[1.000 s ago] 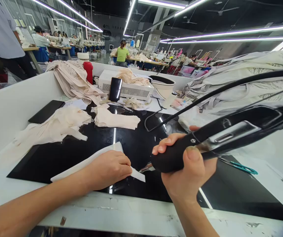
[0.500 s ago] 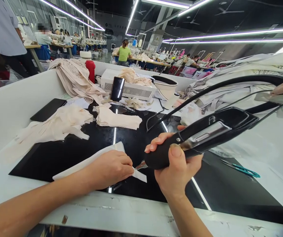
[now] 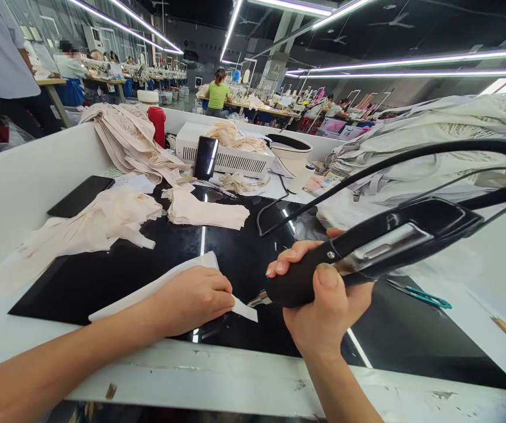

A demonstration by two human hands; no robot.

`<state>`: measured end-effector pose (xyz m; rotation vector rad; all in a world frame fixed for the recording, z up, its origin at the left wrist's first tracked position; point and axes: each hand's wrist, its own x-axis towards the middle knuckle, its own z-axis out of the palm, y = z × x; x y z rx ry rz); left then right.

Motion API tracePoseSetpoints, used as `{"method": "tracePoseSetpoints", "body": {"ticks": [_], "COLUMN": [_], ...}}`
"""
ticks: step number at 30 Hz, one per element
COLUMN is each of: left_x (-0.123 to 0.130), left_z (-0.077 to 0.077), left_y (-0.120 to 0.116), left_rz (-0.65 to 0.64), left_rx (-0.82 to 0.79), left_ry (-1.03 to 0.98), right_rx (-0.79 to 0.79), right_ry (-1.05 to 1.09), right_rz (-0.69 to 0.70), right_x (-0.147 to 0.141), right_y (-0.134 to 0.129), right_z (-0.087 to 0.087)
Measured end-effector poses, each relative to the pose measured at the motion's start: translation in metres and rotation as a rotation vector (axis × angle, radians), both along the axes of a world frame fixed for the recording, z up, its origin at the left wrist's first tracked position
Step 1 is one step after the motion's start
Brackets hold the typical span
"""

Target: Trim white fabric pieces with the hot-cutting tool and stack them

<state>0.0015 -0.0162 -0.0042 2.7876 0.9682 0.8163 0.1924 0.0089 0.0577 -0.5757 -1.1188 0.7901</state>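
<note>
left hand (image 3: pixel 195 299) flat, pressing white strip (image 3: pixel 156 286) to bench (image 3: pixel 103 276) | right hand (image 3: pixel 327 305) clenched on black tool (image 3: pixel 367 249) | tip just right of strip's near end (strip runs left-right)

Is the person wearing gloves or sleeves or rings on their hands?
No. The left hand and right hand are both bare, with no gloves, rings, watch or bracelets. No sleeves show either: both forearms are uncovered right to the bottom edge of the picture. The fingernails are short and unpainted.
</note>
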Motion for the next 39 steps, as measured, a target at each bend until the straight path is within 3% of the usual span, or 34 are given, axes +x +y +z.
{"method": "tracePoseSetpoints", "body": {"ticks": [18, 25, 31, 39], "left_x": [-0.002, -0.002, -0.003, -0.002], "left_z": [0.001, 0.002, 0.003, 0.003], "left_y": [0.001, 0.002, 0.002, 0.002], "left_rz": [-0.014, -0.020, -0.029, -0.028], "left_rx": [-0.020, -0.020, -0.032, -0.011], "left_ry": [-0.022, 0.000, 0.023, -0.011], "right_rx": [0.010, 0.009, 0.008, -0.006], "right_ry": [0.020, 0.049, 0.060, 0.066], "right_rz": [0.037, 0.120, 0.088, 0.071], "right_x": [-0.003, -0.009, -0.014, 0.000], "right_y": [-0.002, -0.009, -0.009, -0.014], "right_z": [0.000, 0.002, -0.005, 0.002]}}
